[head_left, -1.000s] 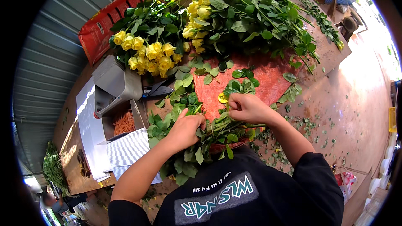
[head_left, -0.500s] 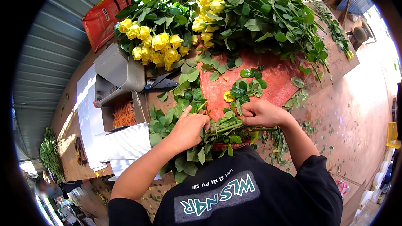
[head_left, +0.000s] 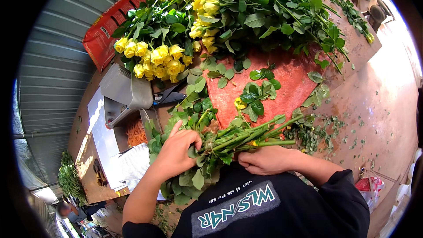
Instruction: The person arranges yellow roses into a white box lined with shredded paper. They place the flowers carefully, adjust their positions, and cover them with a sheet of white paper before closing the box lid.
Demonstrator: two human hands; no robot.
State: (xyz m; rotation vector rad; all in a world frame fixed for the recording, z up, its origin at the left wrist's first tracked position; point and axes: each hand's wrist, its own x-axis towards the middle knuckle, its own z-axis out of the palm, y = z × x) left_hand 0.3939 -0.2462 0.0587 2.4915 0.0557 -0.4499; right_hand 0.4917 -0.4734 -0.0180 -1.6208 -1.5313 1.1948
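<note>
A leafy bundle of rose stems (head_left: 246, 135) lies across in front of my chest, its cut ends pointing right. My left hand (head_left: 176, 147) is closed round the leafy part at the bundle's left, with its thumb raised. Below the stems and close to my shirt, my right hand (head_left: 260, 159) is curled shut beside the bundle. Whatever its fingers may grip is hidden. Loose leaves and a yellow petal piece (head_left: 240, 103) rest on the red sheet (head_left: 220, 99) beyond the bundle.
Yellow roses (head_left: 163, 61) are piled at the far left, and a larger rose heap (head_left: 260, 13) lies at the back. Black-handled shears (head_left: 169, 95) lie beside a grey bin (head_left: 140, 89). Orange rubber bands (head_left: 136, 133) fill a box near striped paper (head_left: 137, 161). Leaf scraps (head_left: 326, 128) litter the right.
My right hand has moved down from the stems toward my body. My left hand has shifted left and lower with the bundle, and more of the stem ends now show.
</note>
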